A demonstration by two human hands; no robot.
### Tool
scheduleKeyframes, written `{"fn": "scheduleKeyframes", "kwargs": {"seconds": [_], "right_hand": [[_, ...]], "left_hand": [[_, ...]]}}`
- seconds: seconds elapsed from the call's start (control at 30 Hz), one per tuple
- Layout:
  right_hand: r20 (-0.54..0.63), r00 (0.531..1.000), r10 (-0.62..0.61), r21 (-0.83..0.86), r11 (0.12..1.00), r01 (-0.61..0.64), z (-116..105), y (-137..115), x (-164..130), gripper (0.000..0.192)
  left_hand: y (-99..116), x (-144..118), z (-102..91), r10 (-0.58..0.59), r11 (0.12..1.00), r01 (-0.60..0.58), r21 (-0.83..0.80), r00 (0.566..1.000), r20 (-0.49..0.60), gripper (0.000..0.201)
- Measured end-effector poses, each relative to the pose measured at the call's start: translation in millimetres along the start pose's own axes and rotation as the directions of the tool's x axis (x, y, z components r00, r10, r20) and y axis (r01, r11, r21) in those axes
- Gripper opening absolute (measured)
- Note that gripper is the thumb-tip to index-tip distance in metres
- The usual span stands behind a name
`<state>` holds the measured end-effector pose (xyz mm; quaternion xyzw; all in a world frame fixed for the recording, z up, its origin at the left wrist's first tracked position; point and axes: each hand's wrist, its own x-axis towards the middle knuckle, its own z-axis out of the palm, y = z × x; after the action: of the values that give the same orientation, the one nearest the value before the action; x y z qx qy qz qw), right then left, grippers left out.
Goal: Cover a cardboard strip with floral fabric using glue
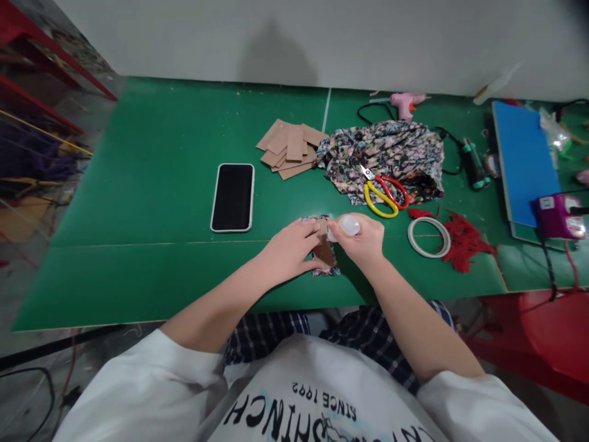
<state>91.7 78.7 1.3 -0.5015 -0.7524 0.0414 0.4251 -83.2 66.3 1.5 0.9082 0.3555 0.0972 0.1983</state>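
From the head view, both hands meet at the near middle of the green surface point(151, 202). The left hand point(289, 248) lies flat, its fingers point(307, 228) spread and pressing down on a small brown card point(324, 250) that sits on a scrap of patterned cloth point(322, 270). The right hand point(363, 239) is curled shut around a small white bottle point(348, 225), whose tip points left, toward the card's far end and just beside the left fingertips. The card's long axis runs near to far, with its near half showing between the two hands. The right hand is the nearer one to the bottle tip's spot; the left only pins the card.

Left of the hands lies a dark phone point(232, 196). Farther off is a heap of cut card pieces point(289, 148), and to their right a bundle of floral fabric point(391, 153) with yellow and red scissors point(384, 195) on it. A tape ring point(429, 237) and red scraps point(464, 242) lie right of the right hand, and a pink glue gun point(405, 103) is at the far edge
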Motion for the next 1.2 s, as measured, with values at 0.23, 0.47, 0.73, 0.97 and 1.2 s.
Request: {"fn": "scheduleKeyframes", "kwargs": {"seconds": [0.23,0.47,0.73,0.97,1.2], "right_hand": [[0.025,0.998,-0.053,-0.021,0.998,0.054,-6.0,-4.2,-6.6,0.033],[0.015,0.997,-0.069,-0.028,0.997,0.07,-10.6,-4.8,-12.6,0.032],[-0.002,0.997,-0.072,-0.01,0.997,0.072,-17.5,-8.2,-21.8,0.028],[-0.012,0.997,-0.073,0.011,0.997,0.073,-22.3,-9.7,-30.3,0.023],[0.007,0.999,-0.048,0.011,0.999,0.048,-28.0,-15.4,-37.4,0.023]], "left_hand": [[-1.0,-0.9,0.6,-0.02,0.999,0.021,-0.031,1.0,0.003,0.039],[0.2,0.5,-1.4,-0.007,1.0,0.007,-0.016,1.0,0.006,0.035],[-1.6,0.3,-0.1,0.02,1.0,-0.02,0.004,1.0,-0.004,0.036],[-0.5,0.2,-1.2,0.021,1.0,-0.021,-0.003,1.0,-0.018,0.027],[-1.2,-1.0,1.2,0.028,1.0,-0.028,0.004,0.999,-0.035,0.033]]}}
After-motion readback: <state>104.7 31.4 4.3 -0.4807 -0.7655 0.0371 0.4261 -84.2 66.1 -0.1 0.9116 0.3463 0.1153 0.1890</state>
